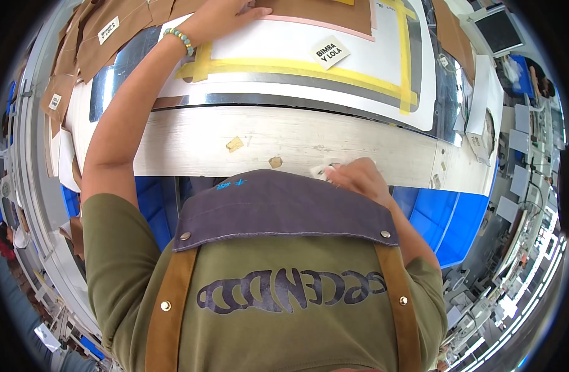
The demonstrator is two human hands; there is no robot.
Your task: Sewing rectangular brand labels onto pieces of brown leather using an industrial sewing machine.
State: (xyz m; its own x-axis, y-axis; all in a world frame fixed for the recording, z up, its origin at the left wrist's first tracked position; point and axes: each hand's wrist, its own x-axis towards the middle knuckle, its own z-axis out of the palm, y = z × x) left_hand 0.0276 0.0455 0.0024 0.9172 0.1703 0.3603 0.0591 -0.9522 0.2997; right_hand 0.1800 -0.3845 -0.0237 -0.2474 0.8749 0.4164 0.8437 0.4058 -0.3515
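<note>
My left hand (225,20) reaches to the top of the view, wearing a beaded bracelet. Its fingers stretch out at the left side of a brown flat panel (334,17), which has a pink edge strip and lies on a white sheet. Low at the table's near edge, my right hand (362,180) is closed, its fingertips pinching a small white label (325,168) that they partly cover. Another white label (330,52) with dark print lies tilted across the yellow tape (266,66) framing the sheet. A yellow piece on the panel is cut off by the top edge.
Brown panels (114,46) with white labels are piled at the left. A white open box (481,133) and a dark-screened device (498,31) are on the right. Blue bins (449,223) sit below the pale table edge (284,139). Tan scraps (235,144) lie there.
</note>
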